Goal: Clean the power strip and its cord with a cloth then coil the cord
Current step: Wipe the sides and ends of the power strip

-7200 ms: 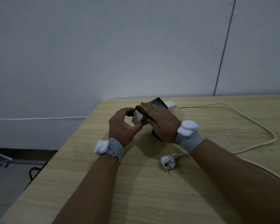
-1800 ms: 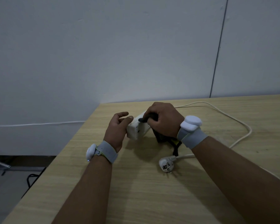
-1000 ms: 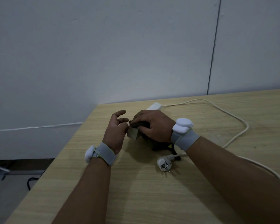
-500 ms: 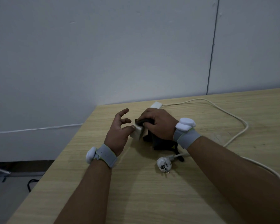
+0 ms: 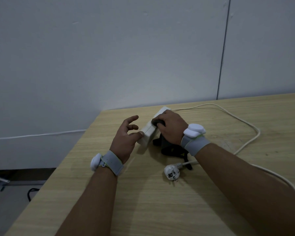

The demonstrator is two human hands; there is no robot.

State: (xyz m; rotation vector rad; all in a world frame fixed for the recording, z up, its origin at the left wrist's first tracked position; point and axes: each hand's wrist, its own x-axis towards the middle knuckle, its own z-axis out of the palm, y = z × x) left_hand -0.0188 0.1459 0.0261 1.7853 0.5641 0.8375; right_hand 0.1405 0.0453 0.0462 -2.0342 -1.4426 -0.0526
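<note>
Since half a second ago, right hand [image 5: 171,127] slid its gripped dark cloth [image 5: 157,122] farther along the white plastic power strip [image 5: 148,133] on the wooden table [image 5: 160,201]; left hand [image 5: 126,140], fingers spread, steadies the near end. Strip seems light, rigid, slippery; hold its sides.

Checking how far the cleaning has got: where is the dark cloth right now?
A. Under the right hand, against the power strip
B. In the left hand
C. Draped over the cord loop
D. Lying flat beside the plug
A: the right hand presses the dark cloth onto the white power strip; the left hand only steadies its end with the thumb.
</note>
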